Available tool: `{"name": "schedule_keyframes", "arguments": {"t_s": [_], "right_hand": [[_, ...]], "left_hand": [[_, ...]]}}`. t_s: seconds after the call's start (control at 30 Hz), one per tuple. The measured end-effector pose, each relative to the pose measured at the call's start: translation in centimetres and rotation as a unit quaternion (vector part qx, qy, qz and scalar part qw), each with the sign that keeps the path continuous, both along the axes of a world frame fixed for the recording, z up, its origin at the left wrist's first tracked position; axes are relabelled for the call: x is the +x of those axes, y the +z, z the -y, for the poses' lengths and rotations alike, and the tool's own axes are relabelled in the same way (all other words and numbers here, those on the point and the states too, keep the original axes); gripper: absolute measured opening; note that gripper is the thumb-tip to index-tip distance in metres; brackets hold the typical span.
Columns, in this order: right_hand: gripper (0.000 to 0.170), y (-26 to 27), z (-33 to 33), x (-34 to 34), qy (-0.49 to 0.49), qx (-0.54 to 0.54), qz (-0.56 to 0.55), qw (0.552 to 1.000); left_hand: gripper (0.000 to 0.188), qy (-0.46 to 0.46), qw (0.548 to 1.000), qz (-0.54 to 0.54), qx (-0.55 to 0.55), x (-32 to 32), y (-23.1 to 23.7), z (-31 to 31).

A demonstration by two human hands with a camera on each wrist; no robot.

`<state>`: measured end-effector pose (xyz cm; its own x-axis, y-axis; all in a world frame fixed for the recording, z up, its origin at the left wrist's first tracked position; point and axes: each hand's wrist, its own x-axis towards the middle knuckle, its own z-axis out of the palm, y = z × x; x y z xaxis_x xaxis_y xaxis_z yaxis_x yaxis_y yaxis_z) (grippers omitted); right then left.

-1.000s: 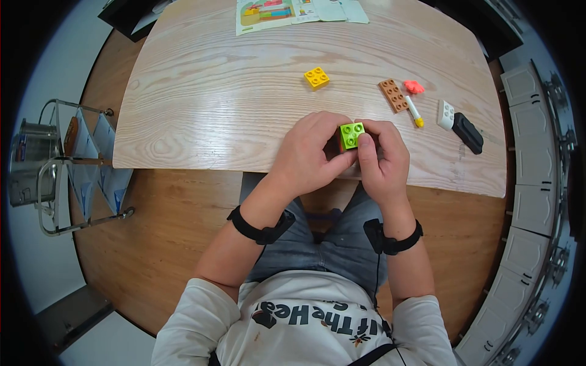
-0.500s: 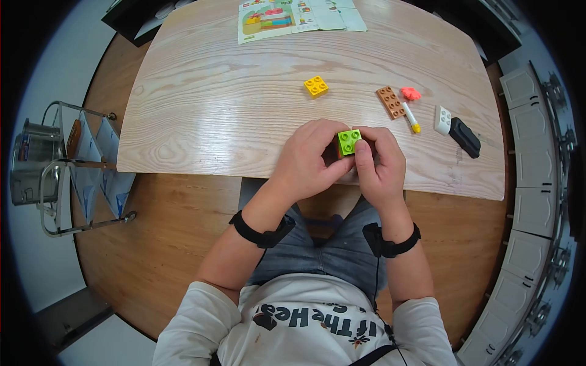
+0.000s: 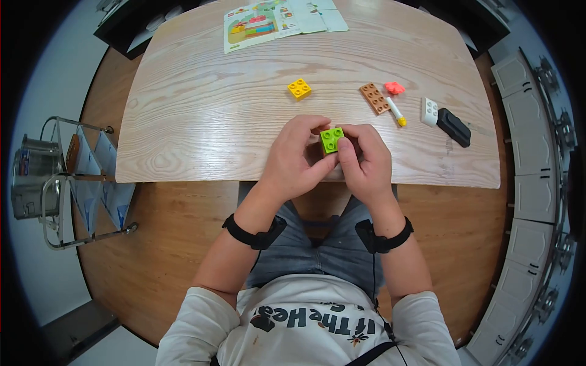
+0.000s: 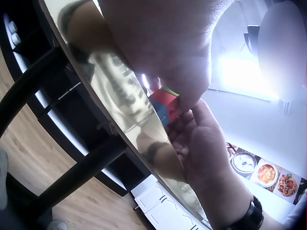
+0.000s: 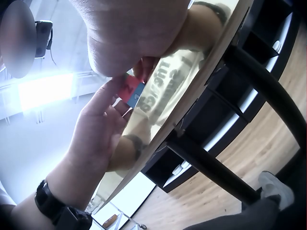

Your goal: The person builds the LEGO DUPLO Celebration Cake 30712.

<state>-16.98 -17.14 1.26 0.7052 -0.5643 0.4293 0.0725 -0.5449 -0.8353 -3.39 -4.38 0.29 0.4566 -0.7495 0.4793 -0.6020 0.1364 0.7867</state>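
Head view swung slightly to the right since the earlier frame, sliding the tabletop scene leftward, while the two hands and their small stack (image 4: 165, 99) barely shift against the table (image 3: 183, 122). Left hand (image 3: 293, 157) and right hand (image 3: 368, 161) close in from opposite sides near the front edge, fingers curled narrowly round the stack, the right thumb pressed at a corner of its green brick (image 3: 332, 139). Under the green sit a red brick (image 4: 164, 98) and a blue brick (image 4: 159, 111); whether the lowest touches the wood cannot be told. Such a two-sided grip probably keeps the layers square and leaves the top studs uncovered. Just beyond the left hand lies a yellow brick (image 3: 300, 89), studs up. Past the right hand, a white stick (image 3: 394, 108) with a yellow end lies against a brown plate (image 3: 373, 99), a coral piece (image 3: 394, 88) just behind; farther to that hand's right, a white brick (image 3: 429, 111) meets a black case (image 3: 453, 127). These loose pieces seem parked within easy reach. Farthest off, beyond the left hand, a printed sheet (image 3: 259, 27) lies spread, perhaps for consulting.
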Motion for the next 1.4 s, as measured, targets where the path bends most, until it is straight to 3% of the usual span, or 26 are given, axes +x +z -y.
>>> {"name": "schedule_keyframes", "arguments": {"t_s": [0.13, 0.23, 0.33, 0.43, 0.53, 0.63, 0.73, 0.87, 1.0, 1.13, 1.4], "right_hand": [[0.02, -0.4, 0.0, 0.2, -0.002, -0.01, 0.007, 1.0], [0.02, -0.4, 0.1, 0.1, -0.001, -0.01, -0.005, 1.0], [0.02, -0.4, 0.1, 0.0, 0.001, 0.002, -0.015, 1.0], [0.019, -0.4, 0.1, 0.1, 0.0, -0.001, -0.012, 1.0], [0.019, -0.1, -0.1, 0.0, -0.002, 0.003, -0.013, 1.0], [0.019, 0.0, 0.0, 0.1, -0.001, -0.009, -0.012, 1.0], [0.019, -0.3, 0.0, 0.2, -0.002, -0.018, -0.013, 1.0], [0.019, 0.0, 0.1, 0.2, -0.002, -0.015, -0.019, 1.0], [0.019, -0.1, 0.1, 0.2, -0.002, -0.019, -0.013, 1.0], [0.02, -0.3, 0.2, 0.2, -0.001, -0.024, -0.008, 1.0], [0.019, 0.0, 0.1, 0.0, 0.0, -0.012, -0.008, 1.0]], "left_hand": [[0.052, 0.003, 0.997, 0.014, -0.072, 0.0, -0.5, -0.1], [0.042, 0.008, 0.976, -0.094, -0.196, 1.1, -2.3, 0.2], [0.022, 0.066, 0.947, -0.268, -0.166, -0.4, -1.2, -0.6], [0.028, 0.078, 0.952, -0.27, -0.119, -0.2, -0.4, -0.3], [0.053, 0.08, 0.963, -0.254, -0.023, -0.4, 0.6, -1.1], [0.068, 0.108, 0.981, -0.149, -0.066, -0.1, -0.5, -1.1], [0.068, 0.14, 0.961, -0.22, -0.093, -0.3, -0.4, -0.3], [0.062, 0.214, 0.976, 0.0, -0.052, 0.4, -0.4, 0.7], [0.059, 0.246, 0.946, 0.181, 0.111, 0.5, -0.8, 1.8], [0.062, 0.253, 0.912, 0.196, 0.259, 1.4, -0.1, 2.6], [0.039, 0.231, 0.95, 0.192, 0.087, 2.2, -1.7, 1.4]]}}
